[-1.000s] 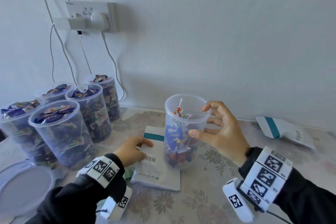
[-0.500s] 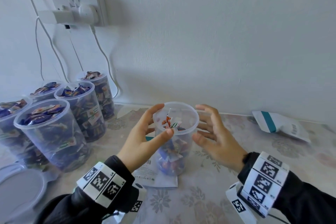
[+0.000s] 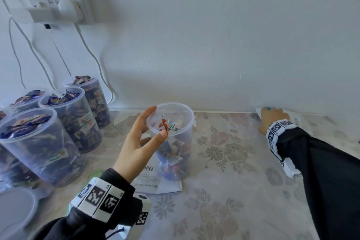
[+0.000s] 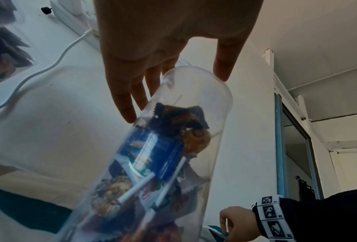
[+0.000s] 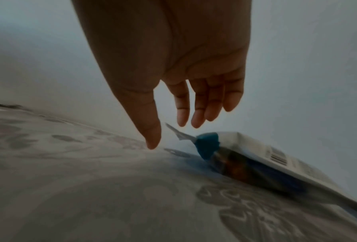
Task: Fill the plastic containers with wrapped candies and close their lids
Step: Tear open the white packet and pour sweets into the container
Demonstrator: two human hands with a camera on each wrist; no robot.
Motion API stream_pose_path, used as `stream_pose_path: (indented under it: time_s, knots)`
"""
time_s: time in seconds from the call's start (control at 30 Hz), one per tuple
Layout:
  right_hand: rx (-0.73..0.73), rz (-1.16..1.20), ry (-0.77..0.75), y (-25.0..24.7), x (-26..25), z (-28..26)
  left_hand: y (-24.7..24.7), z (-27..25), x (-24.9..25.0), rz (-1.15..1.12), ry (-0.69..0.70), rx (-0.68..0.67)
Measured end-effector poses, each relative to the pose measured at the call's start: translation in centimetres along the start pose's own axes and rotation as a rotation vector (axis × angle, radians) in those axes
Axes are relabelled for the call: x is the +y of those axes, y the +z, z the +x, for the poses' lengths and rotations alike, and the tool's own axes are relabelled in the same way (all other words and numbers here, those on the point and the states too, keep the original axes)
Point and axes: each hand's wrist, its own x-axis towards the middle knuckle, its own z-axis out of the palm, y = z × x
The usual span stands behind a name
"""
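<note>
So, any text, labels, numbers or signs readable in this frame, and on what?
None can be read.
Flat packet under the container: barcode and print, too small.
Bag by the right hand: barcode, blurred.
Candy wrappers: printing blurred.
Wrist bands: coded squares, tiny letters unreadable.

Soft, even, cool daylight in the head view, faint shadows on the wall [image 3: 214, 45] toward 9 o'clock, wide-angle bending at the edges, both wrist views dimmer, palms dark and backlit, right wrist view smeared with motion blur
</note>
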Motion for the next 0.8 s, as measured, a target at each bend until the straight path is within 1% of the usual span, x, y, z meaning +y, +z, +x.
stream_pose_path:
  time_s: [0.07,0.13,0.3,0.37,0.43,0.5,0.57,0.63,0.67,0.73,0.8]
  knots:
    - [-0.009,-0.032,0.043,0.1,0.4,0.1,0.0,-0.1,0.1,0.002,0.001,0.0]
    - [-0.008,-0.037,0.038,-0.1,0.5,0.0,-0.1,0.0,0.0,0.005,-0.001,0.003]
    - [-0.011,0.079,0.016,-1.0,0.9,-0.7,-0.2,0.2,0.0,0.019,-0.009,-0.008]
    - [0.026,0.113,0.033,-1.6,1.2,-1.2,-0.2,0.2,-0.1,0.019,-0.026,-0.012]
    - [0.066,0.16,0.057,-2.3,1.5,-1.7,0.0,0.2,-0.1,0.098,-0.023,0.028]
    - [0.122,0.199,0.076,-3.1,1.7,-2.1,0.6,0.0,0.4,0.232,0.053,0.11]
    - [0.206,0.248,0.075,-3.8,2.1,-2.4,1.3,-0.2,1.2,0.33,0.206,0.186]
    - [0.277,0.347,0.067,-4.9,2.6,-3.2,2.2,-0.6,2.1,0.344,0.363,0.215]
    - [0.291,0.4,0.054,-5.5,2.8,-3.7,2.6,-0.8,2.5,0.33,0.413,0.214]
    - [0.318,0.511,-0.007,-6.6,3.0,-4.9,3.8,-1.4,3.4,0.27,0.447,0.168]
    - [0.338,0.621,-0.073,-7.3,2.8,-6.6,5.0,-1.9,4.0,0.151,0.394,0.069]
